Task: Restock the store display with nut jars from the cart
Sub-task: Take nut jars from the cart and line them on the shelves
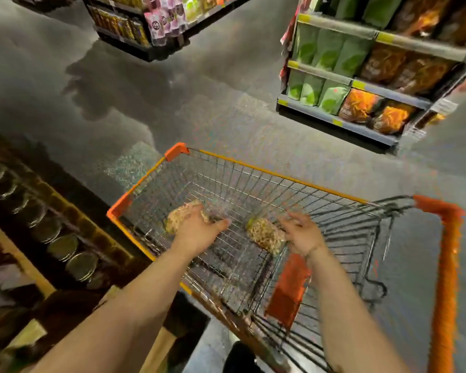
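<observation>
Inside the cart: two nut jars were seen lying on their sides on the wire floor of the cart [277, 175], left jar [183, 214] and right jar [265, 235] apart.
Left hand [199, 230]: lowered over the left jar, fingers spread and relaxed, no grip closed.
Right hand [301, 232]: just beside the right jar, fingers apart, contact not resolved through blur.
Display: shelf with jar lids [57, 238] noted to the left of the cart.
Risk: round jars judged likely to roll on the wire grid if nudged before being gripped.
Risk: simultaneous one-handed lifts judged prone to slipping.
</observation>
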The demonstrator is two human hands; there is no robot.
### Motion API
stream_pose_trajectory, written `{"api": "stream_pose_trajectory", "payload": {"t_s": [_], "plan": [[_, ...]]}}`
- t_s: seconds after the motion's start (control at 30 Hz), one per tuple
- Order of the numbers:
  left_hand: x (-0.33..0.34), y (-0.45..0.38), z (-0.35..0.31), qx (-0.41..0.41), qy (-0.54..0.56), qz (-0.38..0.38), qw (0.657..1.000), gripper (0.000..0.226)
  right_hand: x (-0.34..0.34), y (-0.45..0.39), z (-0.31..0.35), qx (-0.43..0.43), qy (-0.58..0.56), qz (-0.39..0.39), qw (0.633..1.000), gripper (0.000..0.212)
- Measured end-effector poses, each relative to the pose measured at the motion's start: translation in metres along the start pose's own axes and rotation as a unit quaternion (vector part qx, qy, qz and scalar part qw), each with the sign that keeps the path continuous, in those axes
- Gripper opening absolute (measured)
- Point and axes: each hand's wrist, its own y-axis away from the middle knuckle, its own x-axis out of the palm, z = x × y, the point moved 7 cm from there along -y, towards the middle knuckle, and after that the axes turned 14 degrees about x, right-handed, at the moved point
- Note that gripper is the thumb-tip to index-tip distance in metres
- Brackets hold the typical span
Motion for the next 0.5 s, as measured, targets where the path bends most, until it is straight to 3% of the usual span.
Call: {"api": "stream_pose_trajectory", "payload": {"t_s": [0.17,0.27,0.3,0.37,0.5], "plan": [[0.069,-0.054,0.028,-0.039,0.053,0.035,0.997,0.098,-0.008,-0.067,-0.045,0.085,-0.059,-0.013,0.995,0.035],[0.112,-0.084,0.056,-0.088,0.064,0.065,0.992,0.102,-0.005,-0.117,-0.069,0.105,-0.024,-0.039,0.993,0.066],[0.125,-0.092,0.067,-0.106,0.067,0.069,0.99,0.103,-0.002,-0.127,-0.071,0.109,-0.016,-0.041,0.993,0.067],[0.152,-0.105,0.086,-0.136,0.087,0.065,0.985,0.107,0.007,-0.149,-0.079,0.144,-0.009,-0.042,0.989,0.046],[0.202,-0.128,0.118,-0.183,0.153,0.032,0.971,0.113,0.031,-0.198,-0.089,0.156,0.017,-0.04,0.987,0.059]]}}
